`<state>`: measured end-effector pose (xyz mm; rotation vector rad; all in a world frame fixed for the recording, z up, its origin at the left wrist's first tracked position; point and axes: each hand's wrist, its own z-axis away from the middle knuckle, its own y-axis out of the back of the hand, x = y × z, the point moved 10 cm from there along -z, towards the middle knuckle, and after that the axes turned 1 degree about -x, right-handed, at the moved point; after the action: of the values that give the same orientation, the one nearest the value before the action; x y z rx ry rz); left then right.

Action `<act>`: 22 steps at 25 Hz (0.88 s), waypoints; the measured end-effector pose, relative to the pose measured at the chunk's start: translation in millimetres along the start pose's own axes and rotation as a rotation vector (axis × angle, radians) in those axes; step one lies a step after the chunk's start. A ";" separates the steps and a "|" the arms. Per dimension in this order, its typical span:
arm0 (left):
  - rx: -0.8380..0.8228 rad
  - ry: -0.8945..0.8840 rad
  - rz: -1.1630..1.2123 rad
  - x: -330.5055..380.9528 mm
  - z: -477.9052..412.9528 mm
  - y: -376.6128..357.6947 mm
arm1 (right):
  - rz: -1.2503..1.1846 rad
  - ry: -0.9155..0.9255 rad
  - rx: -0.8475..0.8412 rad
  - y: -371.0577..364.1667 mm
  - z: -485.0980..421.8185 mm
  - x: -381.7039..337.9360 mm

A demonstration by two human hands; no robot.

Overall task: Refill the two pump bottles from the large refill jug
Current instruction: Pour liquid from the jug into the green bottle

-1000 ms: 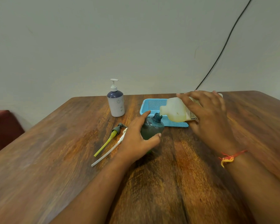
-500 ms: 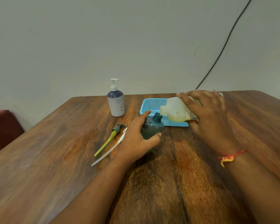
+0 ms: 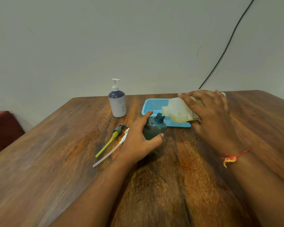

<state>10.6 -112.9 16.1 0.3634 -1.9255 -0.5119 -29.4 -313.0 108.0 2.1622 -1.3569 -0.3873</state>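
Tilting: right hand (image 3: 210,118) gripped the refill jug (image 3: 175,112), spout just beside the green bottle (image 3: 154,128) neck.
Steadying: left hand (image 3: 141,141) curled round the green bottle.

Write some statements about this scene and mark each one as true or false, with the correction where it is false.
1. The left hand grips the dark bottle. True.
2. The dark bottle wears its pump. False: its neck is open; a grey pump lies on the table.
3. The right hand holds the refill jug tilted toward the dark bottle. True.
4. The white pump bottle lies on its side. False: it stands upright.
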 end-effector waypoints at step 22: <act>0.004 -0.001 0.009 1.7 0.6 -0.3 | 0.005 0.006 0.003 2.8 -1.2 -2.7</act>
<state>9.4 -113.8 17.1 0.3574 -1.9281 -0.5025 -32.1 -311.2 110.5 2.1608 -1.3599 -0.3766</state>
